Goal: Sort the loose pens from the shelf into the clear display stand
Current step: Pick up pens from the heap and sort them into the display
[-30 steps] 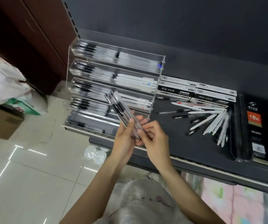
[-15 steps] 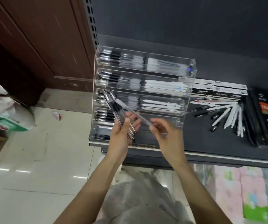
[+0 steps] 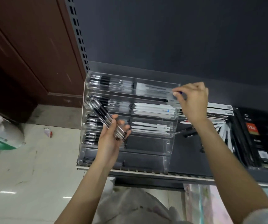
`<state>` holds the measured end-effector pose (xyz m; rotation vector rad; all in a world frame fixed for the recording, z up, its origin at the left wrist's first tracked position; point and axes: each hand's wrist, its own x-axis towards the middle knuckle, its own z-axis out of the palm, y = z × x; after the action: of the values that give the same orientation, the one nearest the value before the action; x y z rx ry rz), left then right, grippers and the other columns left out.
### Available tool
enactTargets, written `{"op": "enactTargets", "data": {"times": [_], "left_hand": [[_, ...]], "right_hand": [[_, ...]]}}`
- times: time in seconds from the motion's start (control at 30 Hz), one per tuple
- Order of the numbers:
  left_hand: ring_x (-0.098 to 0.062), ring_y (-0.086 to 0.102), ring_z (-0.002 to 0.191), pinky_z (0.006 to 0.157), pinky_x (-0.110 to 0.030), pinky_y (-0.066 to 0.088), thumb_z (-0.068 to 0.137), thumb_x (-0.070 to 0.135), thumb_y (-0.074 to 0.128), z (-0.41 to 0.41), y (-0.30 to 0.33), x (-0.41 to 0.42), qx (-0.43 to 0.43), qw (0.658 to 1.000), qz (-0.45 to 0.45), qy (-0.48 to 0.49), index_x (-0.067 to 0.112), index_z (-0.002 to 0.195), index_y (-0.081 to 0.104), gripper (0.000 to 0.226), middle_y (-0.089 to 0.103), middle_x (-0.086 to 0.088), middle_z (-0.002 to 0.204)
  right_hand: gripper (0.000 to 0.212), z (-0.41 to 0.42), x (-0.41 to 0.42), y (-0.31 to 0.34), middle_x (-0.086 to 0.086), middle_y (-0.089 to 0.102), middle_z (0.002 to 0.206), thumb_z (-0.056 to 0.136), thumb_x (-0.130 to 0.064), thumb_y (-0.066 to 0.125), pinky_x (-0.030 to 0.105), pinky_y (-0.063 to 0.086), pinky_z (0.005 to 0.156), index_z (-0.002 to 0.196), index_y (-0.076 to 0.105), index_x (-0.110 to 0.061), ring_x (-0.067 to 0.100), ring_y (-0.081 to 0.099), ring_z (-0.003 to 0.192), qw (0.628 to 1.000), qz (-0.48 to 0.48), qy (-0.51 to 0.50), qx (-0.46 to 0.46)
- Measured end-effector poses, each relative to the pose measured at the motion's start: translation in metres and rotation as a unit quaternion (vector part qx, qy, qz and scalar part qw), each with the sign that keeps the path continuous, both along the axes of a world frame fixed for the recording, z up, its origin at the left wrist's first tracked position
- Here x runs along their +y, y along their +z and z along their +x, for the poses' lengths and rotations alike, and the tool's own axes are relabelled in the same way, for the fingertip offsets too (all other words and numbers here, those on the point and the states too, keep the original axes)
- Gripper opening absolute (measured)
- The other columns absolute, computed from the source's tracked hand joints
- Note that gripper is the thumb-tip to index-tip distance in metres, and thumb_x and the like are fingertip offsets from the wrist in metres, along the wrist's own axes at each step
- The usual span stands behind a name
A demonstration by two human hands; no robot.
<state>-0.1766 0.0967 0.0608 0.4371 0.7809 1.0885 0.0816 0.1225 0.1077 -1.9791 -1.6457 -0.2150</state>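
Head view: pens (image 3: 107, 118) in left hand (image 3: 112, 138).

Left hand (image 3: 112, 136) cupped, right hand (image 3: 193, 101) pinching

Dim, motion-blurred frame; glare streaks on floor (image 3: 9, 191).

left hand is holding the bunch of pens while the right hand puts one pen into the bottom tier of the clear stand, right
Not quite. In the head view the right hand is at the top tier of the clear stand, not the bottom. The left hand does hold the bunch of pens.
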Motion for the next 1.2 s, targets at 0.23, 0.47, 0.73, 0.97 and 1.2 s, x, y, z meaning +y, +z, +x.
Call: {"op": "enactTargets", "data": {"times": [0.23,0.47,0.73,0.97,1.2], "left_hand": [[-0.014,0.068,0.078,0.076,-0.028,0.055,0.101,0.017,0.038,0.024,0.009,0.005,0.023,1.0,0.019,0.001,0.018,0.107,0.057,0.02,0.07,0.002,0.085],[-0.012,0.066,0.084,0.078,-0.026,0.051,0.1,0.017,0.039,0.034,0.013,0.002,0.043,0.999,0.019,-0.005,0.018,0.109,0.056,0.019,0.073,0.002,0.094],[-0.014,0.065,0.102,0.088,-0.029,0.048,0.101,0.018,0.037,0.029,0.012,-0.007,0.032,0.999,0.03,0.015,0.016,0.113,0.056,0.023,0.071,0.0,0.107],[-0.018,0.063,0.11,0.092,-0.031,0.051,0.101,0.02,0.038,0.001,-0.009,-0.037,0.122,0.991,0.048,0.019,0.014,0.118,0.056,0.025,0.068,-0.003,0.117],[-0.007,0.049,0.053,0.063,-0.025,0.043,0.102,0.017,0.039,-0.062,-0.035,-0.066,0.152,0.973,-0.072,0.156,0.016,0.102,0.056,0.018,0.056,0.007,0.064]], "right_hand": [[0.019,0.005,0.006,-0.001,-0.003,0.069,0.1,0.087,-0.016,0.064,0.033,0.021,0.078,0.102,0.073,-0.022,0.028,0.049,0.098,0.995,-0.026,0.067,-0.063],[0.02,-0.012,0.006,-0.012,-0.001,0.064,0.106,0.089,-0.024,0.055,0.036,0.028,0.082,0.101,0.07,-0.018,0.027,0.047,0.106,0.995,-0.041,0.069,-0.058],[0.018,-0.108,-0.057,-0.007,-0.011,0.067,0.088,0.089,-0.032,0.062,0.017,0.05,0.068,0.1,0.061,-0.018,0.002,0.063,0.077,0.942,-0.126,0.165,0.263],[0.013,-0.138,-0.077,-0.047,-0.014,0.068,0.082,0.084,-0.013,0.068,0.018,0.051,0.074,0.089,0.066,-0.024,0.0,0.064,0.078,0.885,-0.128,0.148,0.423],[0.006,-0.127,-0.113,-0.085,-0.017,0.068,0.079,0.086,-0.025,0.066,0.017,0.049,0.061,0.091,0.07,-0.024,-0.001,0.06,0.067,0.942,-0.177,0.149,0.242]]}}
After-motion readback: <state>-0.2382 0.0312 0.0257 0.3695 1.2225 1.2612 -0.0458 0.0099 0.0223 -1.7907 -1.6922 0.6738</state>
